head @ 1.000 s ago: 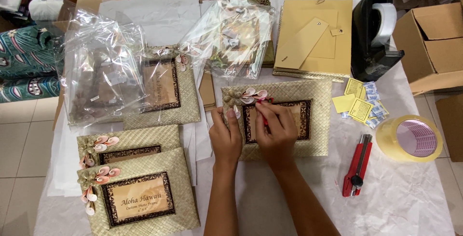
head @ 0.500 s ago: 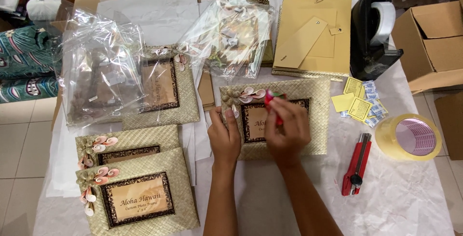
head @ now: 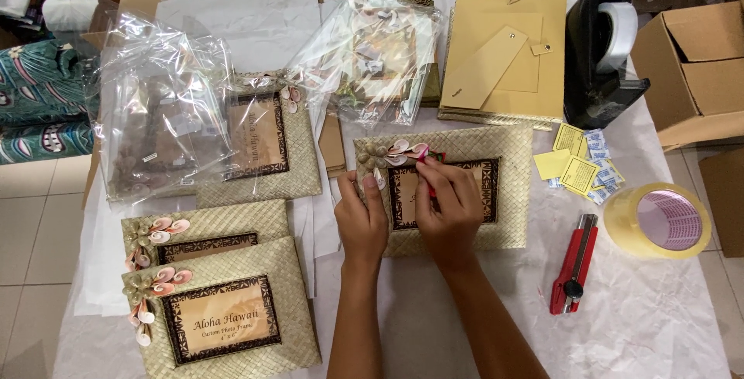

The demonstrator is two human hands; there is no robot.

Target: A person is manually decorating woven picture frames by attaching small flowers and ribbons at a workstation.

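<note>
We steady a woven photo frame (head: 511,193) mid-worktop with our flat, open left hand (head: 362,220); our right hand (head: 449,208) pinches a small red tool (head: 428,171). Two frames (head: 225,301) lie bare; bagged frames (head: 167,119) behind.

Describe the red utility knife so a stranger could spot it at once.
Start at the big black tape dispenser at the table's far right. Come down past the yellow paper slips to the roll of clear tape. Just left of it lies the utility knife, the only slim red tool.

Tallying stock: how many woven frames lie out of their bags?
4: one woven frame under both hands, one upper left beside the bags, two stacked at lower left. Bagged ones may hide more.
</note>
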